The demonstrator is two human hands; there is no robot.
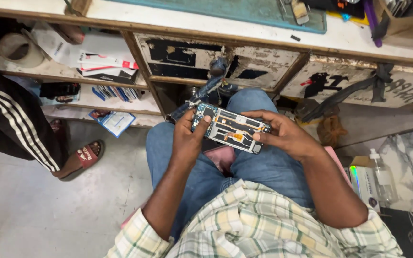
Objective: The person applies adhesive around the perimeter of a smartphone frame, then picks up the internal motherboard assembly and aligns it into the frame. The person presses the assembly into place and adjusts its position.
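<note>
Wooden bench w/ teal mat (pixel 225 12); papers on shelf (pixel 103 62); clear bottle (pixel 383 179) at right; red sandal (pixel 86 155) on floor.

**A small phone-repair stall**

This is looking like a cramped repair shop rather than a home. A worn wooden counter (pixel 244 29) is running across the top, its paint peeling off the drawer fronts (pixel 264 64), with a teal mat (pixel 225 9) and small tools (pixel 299 10) lying on it. Open shelves (pixel 92 98) beneath are holding boxes, papers and a tape roll (pixel 19 49). An opened phone (pixel 230 128), its back off and circuit boards showing, is sitting in the hands over the lap. A pump bottle (pixel 383 177) is standing beside a small box (pixel 362 179) on a marbled surface at the right. Another person's striped sleeve (pixel 10 119) and sandalled foot (pixel 84 155) are crowding in just beside, on a bare grey floor (pixel 48 215).
</note>
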